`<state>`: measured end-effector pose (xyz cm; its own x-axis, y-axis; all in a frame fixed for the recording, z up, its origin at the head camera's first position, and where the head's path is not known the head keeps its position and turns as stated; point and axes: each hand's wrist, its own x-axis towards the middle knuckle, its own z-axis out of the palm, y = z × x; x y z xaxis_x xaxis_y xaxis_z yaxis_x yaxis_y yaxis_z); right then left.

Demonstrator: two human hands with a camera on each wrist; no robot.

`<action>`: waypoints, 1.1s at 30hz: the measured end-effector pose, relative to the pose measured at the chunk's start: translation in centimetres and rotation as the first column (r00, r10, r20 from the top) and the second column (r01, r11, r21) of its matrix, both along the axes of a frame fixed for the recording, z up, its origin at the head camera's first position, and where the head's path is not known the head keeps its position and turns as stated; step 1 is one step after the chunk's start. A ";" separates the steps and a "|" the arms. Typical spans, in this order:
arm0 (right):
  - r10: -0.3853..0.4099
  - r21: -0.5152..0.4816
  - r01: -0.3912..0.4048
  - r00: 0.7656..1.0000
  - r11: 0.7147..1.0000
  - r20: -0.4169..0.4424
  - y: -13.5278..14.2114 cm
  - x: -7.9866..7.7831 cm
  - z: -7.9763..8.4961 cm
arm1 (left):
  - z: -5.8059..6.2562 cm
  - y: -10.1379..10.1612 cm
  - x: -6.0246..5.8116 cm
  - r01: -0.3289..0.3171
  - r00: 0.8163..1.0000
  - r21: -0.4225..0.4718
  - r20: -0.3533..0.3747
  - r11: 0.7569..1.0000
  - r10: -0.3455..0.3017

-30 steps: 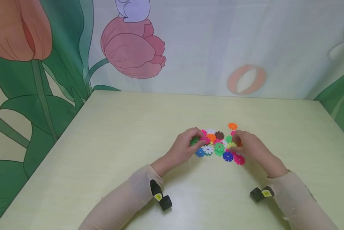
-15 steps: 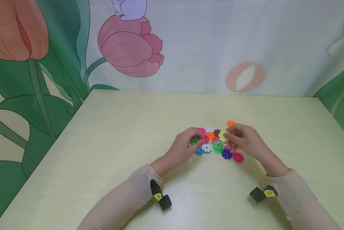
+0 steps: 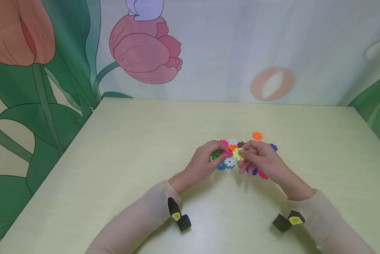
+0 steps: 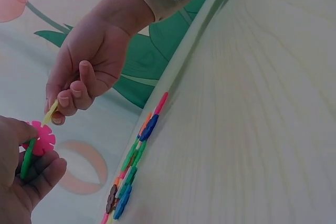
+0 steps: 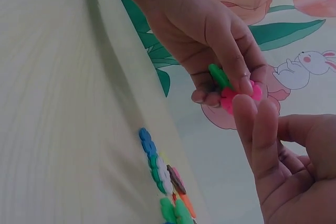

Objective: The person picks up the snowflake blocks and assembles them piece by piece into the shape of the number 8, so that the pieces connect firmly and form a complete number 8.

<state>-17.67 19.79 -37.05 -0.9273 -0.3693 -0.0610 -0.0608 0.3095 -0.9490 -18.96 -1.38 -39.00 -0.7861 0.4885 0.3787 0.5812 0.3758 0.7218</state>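
Note:
My left hand [image 3: 203, 158] holds a pink notched plastic disc [image 4: 45, 139] with a green disc [image 4: 27, 160] slotted into it at an angle. Between thumb and fingertips my right hand [image 3: 266, 160] pinches a yellow notched disc [image 3: 237, 154]. In the left wrist view the edge of the yellow disc comes right up to the pink one, with both hands raised over the table. The right wrist view has the pink and green pair in my left hand [image 5: 210, 40]; fingers of my right hand [image 5: 299, 166] hide the yellow disc there.
Beneath the hands lies a loose spread of several similar discs, among them a white disc [image 3: 230, 162] and a brown disc [image 5: 176, 179]. An orange disc [image 3: 257, 135] lies farther back on the pale table [image 3: 139, 141]. A printed curtain [image 3: 215, 53] hangs behind it.
My right hand has picked the yellow disc from the spread and moved it left to the pink disc. My left hand stays about where it was, still holding the pink and green discs.

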 end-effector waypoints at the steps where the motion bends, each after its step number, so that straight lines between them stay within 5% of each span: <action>1: -0.001 -0.007 0.001 1.000 1.000 0.005 0.0 0.0 0.0 | 0.0 0.0 0.0 0.003 1.000 -0.002 -0.008 1.000 -0.003; 21: -0.036 -0.171 0.049 0.996 0.984 0.081 -1.2 0.9 -0.7 | 0.5 -0.2 0.2 0.032 0.982 -0.051 -0.187 0.998 -0.041; 30: -0.023 -0.144 0.035 0.996 0.989 0.084 -1.7 0.7 -1.2 | -0.1 -0.3 0.1 0.027 0.965 -0.085 -0.259 0.996 -0.048; 33: -0.020 -0.139 0.032 0.996 0.990 0.089 -1.6 0.6 -1.0 | 0.0 0.0 0.0 0.019 0.972 -0.083 -0.232 0.996 -0.038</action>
<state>-17.04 18.23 -38.06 -0.9300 -0.3560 -0.0911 0.0300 0.1735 -0.9844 -18.94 -1.42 -39.00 -0.6657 0.5456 0.5092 0.7416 0.4071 0.5333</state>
